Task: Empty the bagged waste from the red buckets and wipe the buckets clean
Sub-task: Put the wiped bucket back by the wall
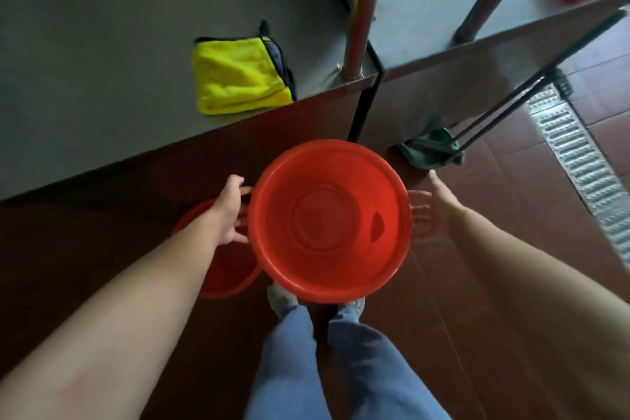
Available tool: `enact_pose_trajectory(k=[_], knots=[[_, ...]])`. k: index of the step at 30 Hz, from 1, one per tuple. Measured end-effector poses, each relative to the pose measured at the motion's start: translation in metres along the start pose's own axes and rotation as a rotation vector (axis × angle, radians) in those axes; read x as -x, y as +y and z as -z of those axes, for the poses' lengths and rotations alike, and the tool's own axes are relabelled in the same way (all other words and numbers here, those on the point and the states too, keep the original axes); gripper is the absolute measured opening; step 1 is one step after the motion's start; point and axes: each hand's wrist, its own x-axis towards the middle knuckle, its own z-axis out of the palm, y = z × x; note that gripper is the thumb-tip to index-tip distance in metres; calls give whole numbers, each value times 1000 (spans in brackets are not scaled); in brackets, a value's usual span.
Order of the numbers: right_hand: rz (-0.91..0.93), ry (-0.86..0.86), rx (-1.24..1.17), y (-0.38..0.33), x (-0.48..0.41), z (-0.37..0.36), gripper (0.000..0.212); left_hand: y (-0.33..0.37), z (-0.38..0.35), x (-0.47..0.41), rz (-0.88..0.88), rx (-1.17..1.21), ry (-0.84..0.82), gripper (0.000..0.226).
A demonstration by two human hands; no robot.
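lying on grey counter (pixel 102 45), folded yellow cloth (pixel 238 77); brown tiled floor (pixel 511 249) below

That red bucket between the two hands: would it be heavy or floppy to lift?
Probably light: the red bucket looks like thin plastic and is empty inside. Likely stiff enough to keep its shape, since its rim is evenly round. Its smooth, glossy wall could be a bit slippery.
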Motion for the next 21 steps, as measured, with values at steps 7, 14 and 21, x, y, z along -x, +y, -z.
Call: enact_pose_trajectory(k=[7, 14, 21], knots=[[65, -64, 126, 7, 121, -16, 84, -8, 50, 129, -43, 36, -23, 50], [145, -95, 245, 4, 223, -47, 81, -10, 122, 213, -95, 2, -128, 53], [174, -227, 443, 7, 334, -117, 81, -7, 227, 296, -185, -105, -144, 60]])
